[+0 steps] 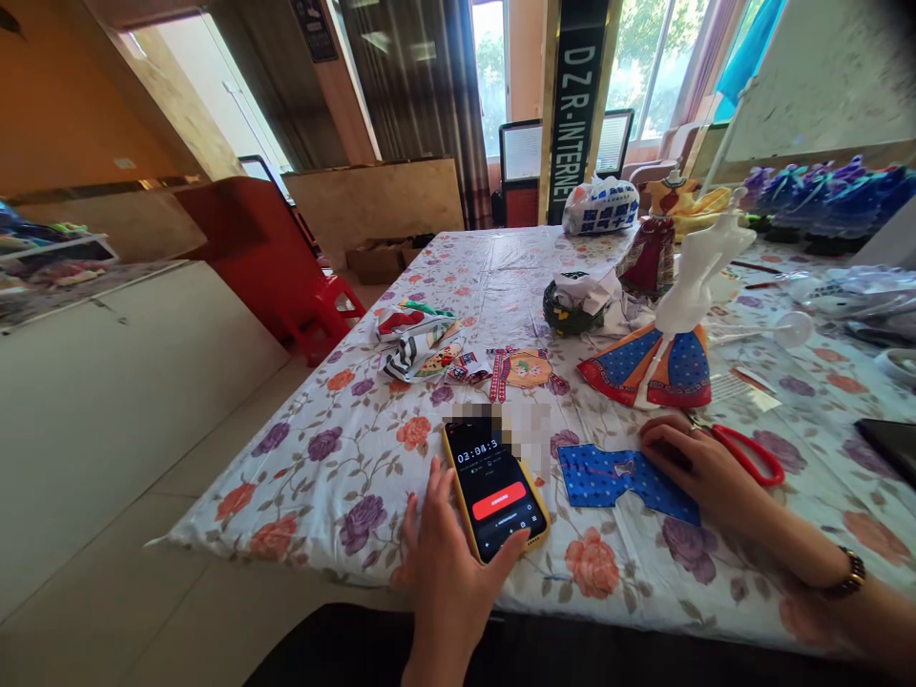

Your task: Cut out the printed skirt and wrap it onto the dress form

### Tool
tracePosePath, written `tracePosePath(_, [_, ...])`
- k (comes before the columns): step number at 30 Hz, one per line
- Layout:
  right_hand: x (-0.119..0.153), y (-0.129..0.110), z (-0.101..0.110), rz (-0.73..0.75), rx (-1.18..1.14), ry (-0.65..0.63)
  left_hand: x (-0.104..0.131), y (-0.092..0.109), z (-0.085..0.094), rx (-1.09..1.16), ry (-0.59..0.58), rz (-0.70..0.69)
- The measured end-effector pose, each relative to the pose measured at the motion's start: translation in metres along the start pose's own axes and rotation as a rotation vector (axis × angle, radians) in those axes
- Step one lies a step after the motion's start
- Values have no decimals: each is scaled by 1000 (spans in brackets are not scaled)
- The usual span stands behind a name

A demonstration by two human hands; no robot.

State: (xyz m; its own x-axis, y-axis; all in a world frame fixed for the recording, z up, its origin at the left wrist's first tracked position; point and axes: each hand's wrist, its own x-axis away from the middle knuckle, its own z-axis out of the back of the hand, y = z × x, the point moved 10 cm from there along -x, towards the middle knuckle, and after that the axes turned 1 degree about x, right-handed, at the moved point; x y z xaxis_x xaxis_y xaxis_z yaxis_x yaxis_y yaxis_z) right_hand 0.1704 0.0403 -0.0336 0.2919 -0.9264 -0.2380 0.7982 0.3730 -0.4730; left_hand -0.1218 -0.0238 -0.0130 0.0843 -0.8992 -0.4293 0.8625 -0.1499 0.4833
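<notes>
A phone in a yellow case lies tilted over the table, with a timer and a red button on its screen. My left hand is closed around it, fingers along the left edge and thumb at the lower right corner. To the right, a blue patterned fabric piece lies flat. My right hand bends over its upper right part, fingers together and touching the cloth; the fingertips are partly hidden. Red-handled scissors lie beside that hand, their blades mostly behind it.
On the flowered tablecloth stand a white doll mannequin, a blue and orange skirt piece and an orange patterned cutout. Fabric scraps lie at left. A dressed doll form and a plastic bag stand farther back.
</notes>
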Motion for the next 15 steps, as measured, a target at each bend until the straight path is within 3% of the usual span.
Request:
tracePosePath(7, [0, 0, -1, 19, 7, -9, 8, 19, -6, -63, 37, -31])
tracePosePath(15, [0, -5, -1, 21, -12, -22, 12, 26, -7, -63, 101, 17])
